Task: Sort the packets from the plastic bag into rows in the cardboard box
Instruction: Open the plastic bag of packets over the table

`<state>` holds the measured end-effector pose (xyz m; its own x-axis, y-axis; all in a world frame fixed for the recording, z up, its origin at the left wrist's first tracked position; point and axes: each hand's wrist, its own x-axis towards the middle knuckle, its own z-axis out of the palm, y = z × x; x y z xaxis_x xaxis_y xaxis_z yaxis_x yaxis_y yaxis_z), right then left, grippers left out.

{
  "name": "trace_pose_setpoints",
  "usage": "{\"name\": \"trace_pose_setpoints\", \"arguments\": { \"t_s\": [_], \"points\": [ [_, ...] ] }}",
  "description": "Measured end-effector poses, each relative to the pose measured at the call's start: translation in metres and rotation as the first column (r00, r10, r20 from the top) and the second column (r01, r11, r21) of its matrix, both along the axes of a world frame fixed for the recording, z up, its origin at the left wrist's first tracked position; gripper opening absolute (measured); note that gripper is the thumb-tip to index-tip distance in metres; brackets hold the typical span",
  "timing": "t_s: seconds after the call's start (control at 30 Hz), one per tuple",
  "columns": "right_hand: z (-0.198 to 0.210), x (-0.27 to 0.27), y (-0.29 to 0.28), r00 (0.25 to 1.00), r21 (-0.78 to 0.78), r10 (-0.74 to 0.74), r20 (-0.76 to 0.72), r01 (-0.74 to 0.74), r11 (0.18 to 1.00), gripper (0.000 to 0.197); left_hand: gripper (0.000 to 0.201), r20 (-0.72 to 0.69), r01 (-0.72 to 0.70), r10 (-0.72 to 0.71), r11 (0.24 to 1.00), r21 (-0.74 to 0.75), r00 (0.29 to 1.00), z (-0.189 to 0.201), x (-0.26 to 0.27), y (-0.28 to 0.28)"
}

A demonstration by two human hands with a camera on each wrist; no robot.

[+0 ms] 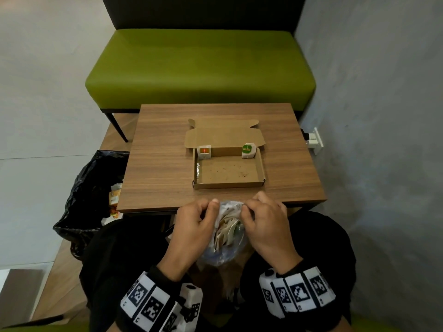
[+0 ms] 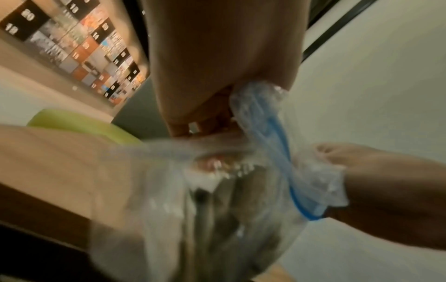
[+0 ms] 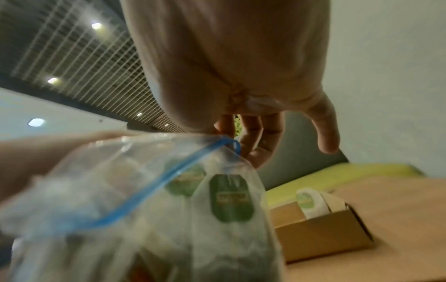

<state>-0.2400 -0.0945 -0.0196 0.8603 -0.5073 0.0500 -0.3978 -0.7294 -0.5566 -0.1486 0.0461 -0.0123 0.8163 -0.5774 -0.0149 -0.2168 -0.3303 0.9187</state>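
Observation:
A clear plastic bag (image 1: 226, 232) with a blue zip strip hangs over my lap, full of several tea packets (image 1: 227, 230). My left hand (image 1: 195, 226) pinches the bag's left rim and my right hand (image 1: 260, 220) pinches the right rim, holding the mouth apart. The left wrist view is blurred but shows the bag (image 2: 217, 200) and its blue strip. Through the bag (image 3: 169, 200) in the right wrist view, green-labelled packets (image 3: 231, 198) show. The open cardboard box (image 1: 229, 172) lies on the table; an orange-labelled packet (image 1: 204, 151) stands in its back left corner, a green-labelled packet (image 1: 248, 150) in its back right corner.
The small wooden table (image 1: 163, 168) stands before my knees, with a green bench (image 1: 201, 68) behind it. A black bin bag (image 1: 91, 192) with wrappers sits left of the table. A wall socket (image 1: 314, 140) is on the grey wall at the right.

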Motion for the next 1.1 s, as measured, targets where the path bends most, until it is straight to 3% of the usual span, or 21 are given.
{"name": "trace_pose_setpoints", "arguments": {
  "t_s": [0.13,0.3,0.4,0.57,0.67,0.73,0.87,1.03,1.1],
  "points": [
    [-0.001,0.0,-0.007,0.991,0.24,-0.022,0.132,-0.01,0.971,0.032,0.022,0.18,0.044,-0.084,0.975,0.217,0.98,-0.003,0.006,0.006],
    [0.003,0.002,-0.014,0.993,0.384,-0.002,0.117,-0.044,0.922,0.019,0.045,0.309,0.192,-0.267,0.949,0.252,0.913,0.004,0.007,0.005],
    [0.005,0.005,-0.015,0.989,0.472,-0.012,0.151,-0.062,0.879,0.019,0.049,0.334,0.161,-0.243,0.954,0.255,0.911,0.01,0.009,0.005],
    [0.011,0.01,-0.014,0.989,0.521,-0.005,0.151,-0.075,0.85,0.021,0.027,0.39,0.103,-0.271,0.911,0.4,0.88,0.016,0.012,0.0],
    [0.011,0.013,-0.013,0.986,0.483,0.003,0.166,-0.084,0.872,0.017,0.029,0.307,0.082,-0.228,0.903,0.423,0.924,0.009,0.012,-0.002],
    [0.009,0.012,-0.013,0.983,0.331,0.022,0.18,-0.081,0.94,0.015,0.029,0.173,0.037,-0.095,0.949,0.313,0.98,0.003,0.012,0.0],
    [0.01,0.003,-0.012,0.983,0.138,0.05,0.178,-0.075,0.988,0.037,0.031,0.013,-0.089,0.089,0.985,0.146,0.996,-0.006,0.013,0.002],
    [0.008,0.001,-0.009,0.99,0.134,0.074,0.118,-0.09,0.987,0.027,0.03,-0.196,0.003,-0.005,1.0,-0.01,0.981,-0.002,0.012,0.003],
    [0.008,0.001,-0.008,0.99,0.087,0.094,0.109,-0.104,0.991,0.023,0.03,-0.21,0.051,-0.048,0.999,0.01,0.977,-0.003,0.017,0.005]
  ]
}}
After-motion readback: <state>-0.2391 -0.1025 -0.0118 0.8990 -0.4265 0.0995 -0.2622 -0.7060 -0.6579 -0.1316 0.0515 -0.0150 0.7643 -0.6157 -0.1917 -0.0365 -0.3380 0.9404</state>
